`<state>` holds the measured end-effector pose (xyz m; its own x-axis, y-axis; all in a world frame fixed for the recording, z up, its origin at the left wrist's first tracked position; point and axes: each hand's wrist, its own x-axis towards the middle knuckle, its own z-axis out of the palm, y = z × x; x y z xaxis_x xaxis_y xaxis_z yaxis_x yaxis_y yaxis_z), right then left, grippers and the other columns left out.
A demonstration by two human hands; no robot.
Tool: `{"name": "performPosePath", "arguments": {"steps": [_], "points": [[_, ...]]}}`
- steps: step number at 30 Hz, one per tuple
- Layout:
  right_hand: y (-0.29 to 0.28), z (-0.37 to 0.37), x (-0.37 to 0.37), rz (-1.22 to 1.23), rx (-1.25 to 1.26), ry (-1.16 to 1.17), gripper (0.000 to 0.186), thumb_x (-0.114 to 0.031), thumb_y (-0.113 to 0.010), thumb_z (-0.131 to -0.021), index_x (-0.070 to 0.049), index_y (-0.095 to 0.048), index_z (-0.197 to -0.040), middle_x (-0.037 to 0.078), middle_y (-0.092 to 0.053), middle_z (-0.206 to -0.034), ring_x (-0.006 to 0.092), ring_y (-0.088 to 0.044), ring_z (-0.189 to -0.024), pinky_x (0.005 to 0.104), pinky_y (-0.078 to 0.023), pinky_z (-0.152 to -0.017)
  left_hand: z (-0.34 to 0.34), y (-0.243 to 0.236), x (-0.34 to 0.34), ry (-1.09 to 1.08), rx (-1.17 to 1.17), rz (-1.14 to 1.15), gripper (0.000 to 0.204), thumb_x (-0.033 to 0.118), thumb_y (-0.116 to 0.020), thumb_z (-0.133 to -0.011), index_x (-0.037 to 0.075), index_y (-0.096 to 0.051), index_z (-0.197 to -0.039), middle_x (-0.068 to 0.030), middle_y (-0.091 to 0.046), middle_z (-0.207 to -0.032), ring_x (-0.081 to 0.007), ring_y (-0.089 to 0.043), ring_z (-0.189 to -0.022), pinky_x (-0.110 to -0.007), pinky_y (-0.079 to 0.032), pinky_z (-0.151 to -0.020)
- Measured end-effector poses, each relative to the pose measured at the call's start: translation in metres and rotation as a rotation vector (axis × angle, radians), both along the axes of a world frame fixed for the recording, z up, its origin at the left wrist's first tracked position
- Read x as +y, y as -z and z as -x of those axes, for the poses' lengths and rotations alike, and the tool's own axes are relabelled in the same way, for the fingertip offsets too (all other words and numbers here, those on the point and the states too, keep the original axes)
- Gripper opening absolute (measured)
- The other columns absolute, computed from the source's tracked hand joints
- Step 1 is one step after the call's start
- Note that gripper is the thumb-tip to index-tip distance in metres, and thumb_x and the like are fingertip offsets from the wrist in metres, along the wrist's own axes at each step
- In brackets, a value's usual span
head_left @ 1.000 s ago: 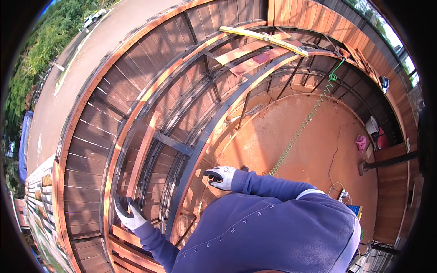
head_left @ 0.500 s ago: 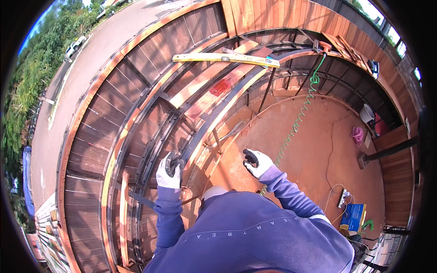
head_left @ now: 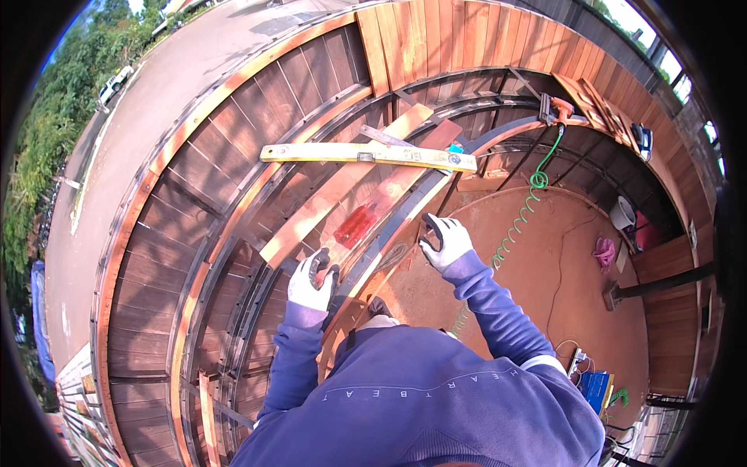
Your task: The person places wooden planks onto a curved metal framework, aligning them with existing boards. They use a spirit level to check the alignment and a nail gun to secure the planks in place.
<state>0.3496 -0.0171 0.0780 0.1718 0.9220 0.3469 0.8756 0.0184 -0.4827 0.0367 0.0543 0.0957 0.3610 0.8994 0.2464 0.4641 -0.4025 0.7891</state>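
My left hand [head_left: 313, 281], in a white and black glove, hovers at the near end of the planks, with thumb and fingers curved apart and nothing between them. On the inner side of the curved dark metal frame [head_left: 387, 243], my right hand [head_left: 447, 244] is raised, gloved alike, also holding nothing. Ahead of both hands, a yellow spirit level [head_left: 334, 152] lies across a pale wooden plank [head_left: 311, 216] and a reddish plank [head_left: 412, 173]. A wet-looking red patch marks the reddish plank. Both planks rest over the curved metal rails.
An orange nail gun [head_left: 560, 108] sits on the far rim, with a green coiled hose [head_left: 514, 233] hanging to the brown floor [head_left: 545, 272]. Loose boards [head_left: 589, 105] lie beyond it. At right are a white bucket [head_left: 622, 212], a pink bag [head_left: 604, 254] and a blue box [head_left: 595, 388].
Both my hands have moved forward, toward the planks and the spirit level, the left also slightly right. The view has shifted, so the level appears lower and nearer. Neither hand has taken hold of anything.
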Motion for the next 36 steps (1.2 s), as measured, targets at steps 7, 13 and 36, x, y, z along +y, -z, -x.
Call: {"name": "performPosePath", "arguments": {"steps": [7, 13, 36], "points": [[-0.002, -0.048, 0.147, 0.095, -0.291, -0.042, 0.065, -0.036, -0.070, -0.077, -0.006, -0.051, -0.132, 0.017, -0.056, -0.124, 0.0345, -0.048, -0.120, 0.0503, -0.035, -0.105, -0.063, -0.014, 0.038, 0.015, -0.041, 0.077, 0.038, 0.010, -0.071, -0.082, 0.002, -0.062, -0.118, -0.0156, -0.065, -0.105, -0.0276, -0.066, -0.095, -0.035, -0.052, -0.085], [-0.015, -0.055, 0.244, 0.354, -0.422, -0.383, 0.070, -0.043, -0.064, -0.081, -0.008, -0.047, -0.139, 0.020, -0.050, -0.132, 0.0349, -0.048, -0.119, 0.0489, -0.037, -0.102, -0.104, 0.009, 0.027, -0.215, -0.069, 0.111, 0.038, 0.004, -0.066, -0.080, 0.001, -0.061, -0.118, -0.0163, -0.065, -0.106, -0.0282, -0.066, -0.095, -0.036, -0.052, -0.086], [0.007, -0.154, 0.277, 0.481, -0.246, -0.406, 0.076, -0.045, -0.069, -0.076, -0.001, -0.046, -0.134, 0.022, -0.062, -0.115, 0.0357, -0.065, -0.099, 0.0426, -0.053, -0.087, -0.205, 0.027, -0.001, -0.555, 0.175, 0.083, 0.045, 0.019, -0.071, -0.077, 0.004, -0.061, -0.118, -0.0176, -0.063, -0.113, -0.0358, -0.060, -0.104, -0.042, -0.047, -0.093]]}}
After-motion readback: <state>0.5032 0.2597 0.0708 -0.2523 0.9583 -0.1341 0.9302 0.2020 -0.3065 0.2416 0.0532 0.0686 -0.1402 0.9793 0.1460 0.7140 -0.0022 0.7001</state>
